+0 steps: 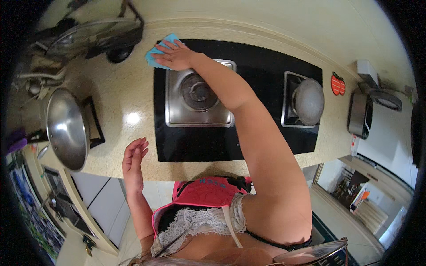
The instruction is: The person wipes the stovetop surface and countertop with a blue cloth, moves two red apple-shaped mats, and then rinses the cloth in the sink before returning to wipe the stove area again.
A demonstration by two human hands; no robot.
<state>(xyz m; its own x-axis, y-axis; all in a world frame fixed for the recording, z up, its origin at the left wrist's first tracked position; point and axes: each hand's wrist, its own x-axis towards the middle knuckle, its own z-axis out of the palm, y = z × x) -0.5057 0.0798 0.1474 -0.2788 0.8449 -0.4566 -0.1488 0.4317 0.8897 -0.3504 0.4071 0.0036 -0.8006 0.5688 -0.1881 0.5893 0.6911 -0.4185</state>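
Note:
My right hand (176,57) lies spread on a blue cloth (152,59), pressing it against the counter and the far left corner of a black glass gas hob (196,143). That arm reaches across the hob. Below the wrist is the left burner (200,93), without a pan, set in a square steel drip tray (173,116). My left hand (134,156) hovers near the counter's front edge, left of the hob, its fingers loosely bent and nothing in them. A rounded grey lid or pan (309,101) sits over the right burner and hides most of it.
A steel wok (66,128) rests tilted at the left on the stone counter (113,89), beside a black frame (95,123). Behind it are a glass lid (93,35) and a black ladle (120,54). At right are a red fruit-shaped mat (338,84) and a dark metal container (359,114).

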